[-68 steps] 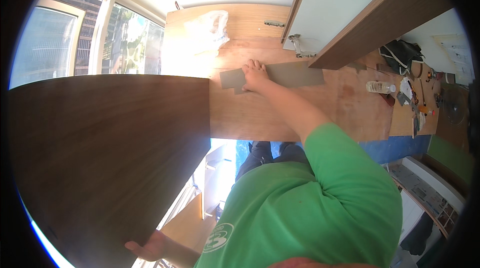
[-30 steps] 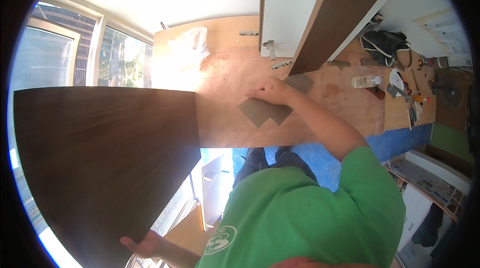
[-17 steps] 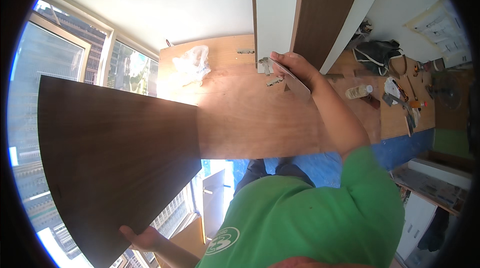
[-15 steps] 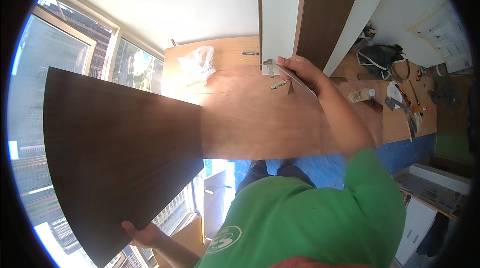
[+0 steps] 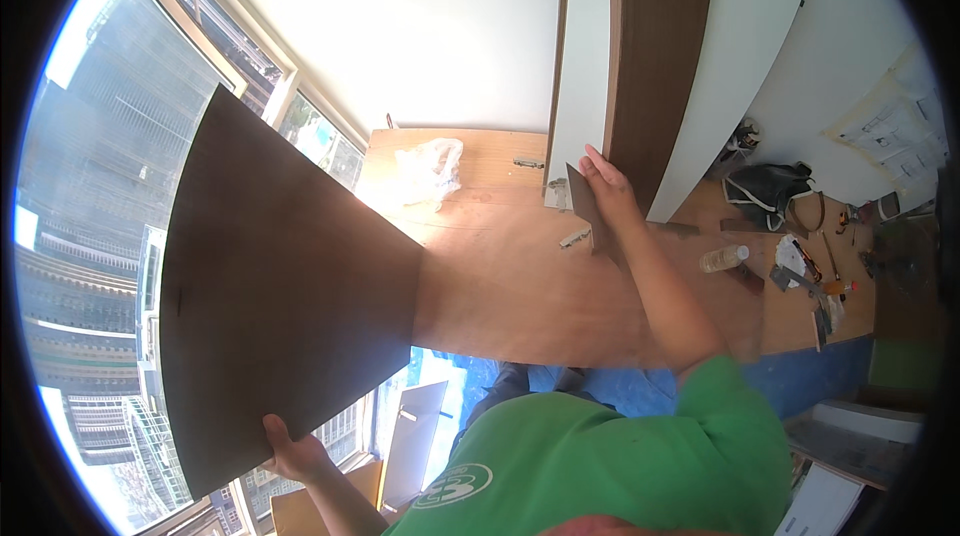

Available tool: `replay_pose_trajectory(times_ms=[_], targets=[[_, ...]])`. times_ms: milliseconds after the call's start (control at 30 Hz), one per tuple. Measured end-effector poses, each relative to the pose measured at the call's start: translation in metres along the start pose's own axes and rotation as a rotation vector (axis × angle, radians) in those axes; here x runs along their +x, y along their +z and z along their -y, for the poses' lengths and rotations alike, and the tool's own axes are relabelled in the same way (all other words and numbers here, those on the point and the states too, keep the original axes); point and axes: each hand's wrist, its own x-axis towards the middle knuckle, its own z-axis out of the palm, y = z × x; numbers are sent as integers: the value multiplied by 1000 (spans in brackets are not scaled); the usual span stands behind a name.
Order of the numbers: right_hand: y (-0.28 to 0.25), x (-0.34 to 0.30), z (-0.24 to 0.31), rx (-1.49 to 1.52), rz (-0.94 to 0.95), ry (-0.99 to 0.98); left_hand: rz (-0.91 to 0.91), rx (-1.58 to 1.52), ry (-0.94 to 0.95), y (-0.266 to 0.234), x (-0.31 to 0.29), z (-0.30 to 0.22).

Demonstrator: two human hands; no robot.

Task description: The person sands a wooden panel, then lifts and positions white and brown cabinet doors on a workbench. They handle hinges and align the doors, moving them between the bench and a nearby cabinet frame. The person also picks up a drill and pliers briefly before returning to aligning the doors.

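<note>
A large dark brown panel (image 5: 290, 306) stands tilted at the left, widening toward the window. My left hand (image 5: 296, 454) grips its near lower edge, thumb on the face and the other fingers hidden behind it. My right hand (image 5: 612, 186) is over the far middle of the tabletop, holding a small thin dark brown board (image 5: 592, 211) seen nearly edge-on. Its fingers lie stretched along the board's side; the thumb is hidden. Just left of that board are a metal hinge (image 5: 557, 193) on a white cabinet panel (image 5: 582, 86) and a loose hinge (image 5: 575, 238) on the wood.
The wooden tabletop (image 5: 520, 306) carries a crumpled plastic bag (image 5: 430, 168), another hinge (image 5: 528, 163), a clear bottle (image 5: 724, 258) and several tools (image 5: 815, 281) at right. A tall brown and white cabinet (image 5: 665, 66) stands behind. Blue sheeting (image 5: 815, 373) covers the floor; windows (image 5: 95, 236) line the left.
The view has shifted, and the large panel has turned more upright, its far corner swinging right. My right hand has turned, bringing the small board nearly edge-on with its fingers straighter.
</note>
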Motion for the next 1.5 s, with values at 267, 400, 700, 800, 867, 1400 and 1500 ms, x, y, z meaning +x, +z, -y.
replay_pose_trajectory(times_ms=[267,400,700,800,867,1400,1500], targets=[[-5,-10,15,-8,39,164,-35,-7,14,-5,-8,8],[6,-18,33,-115,9,143,-54,-6,20,-4,-7,8],[4,2,9,-68,170,192,-50,4,31,1,-2,7],[-11,-7,35,-41,289,383,-51,-15,27,-1,-3,9],[-16,-8,31,-106,296,401,-40,-19,17,-3,-3,7],[-31,1,35,-356,446,418,-108,64,-3,11,-3,-5],[-32,2,29,-300,438,427,-111,79,15,17,-2,-7]])
